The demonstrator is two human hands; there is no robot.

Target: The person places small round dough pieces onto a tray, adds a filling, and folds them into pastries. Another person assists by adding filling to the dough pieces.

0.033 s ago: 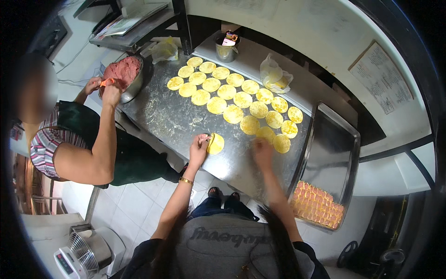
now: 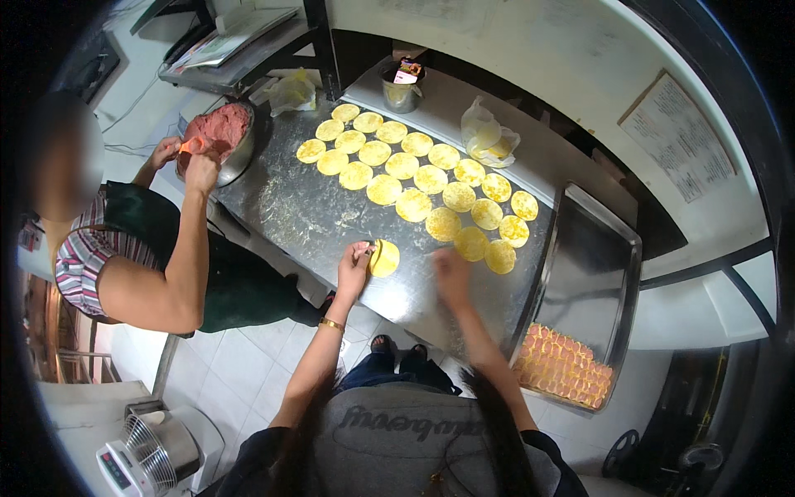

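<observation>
Your left hand [image 2: 354, 269] is at the near edge of the desk [image 2: 281, 186], its grip pinched closed on the left edge of a small stack of yellow dough rounds [image 2: 386, 259], which looks layered where your fingers meet it. Your right hand [image 2: 452, 273] is to the right of that stack, apart from it and just beside the nearest of the laid-out rounds [image 2: 402, 166]; it is blurred, so you cannot tell how far its grip is open or whether it has hold of anything. Those rounds lie flat in close slanting rows across the desk, several with browned patches.

To your right, a metal tray [image 2: 584, 273] has tight rows of pink-and-yellow pieces [image 2: 563, 364] filling its near end. At the back of the desk are a metal pot [image 2: 401, 97] and a clear plastic bag [image 2: 489, 137]. To your left, a co-worker in a dark green apron [image 2: 153, 215] has both hands at a metal bowl [image 2: 242, 157] of pink ground meat [image 2: 217, 126], holding an orange tool [image 2: 193, 146] over it.
</observation>
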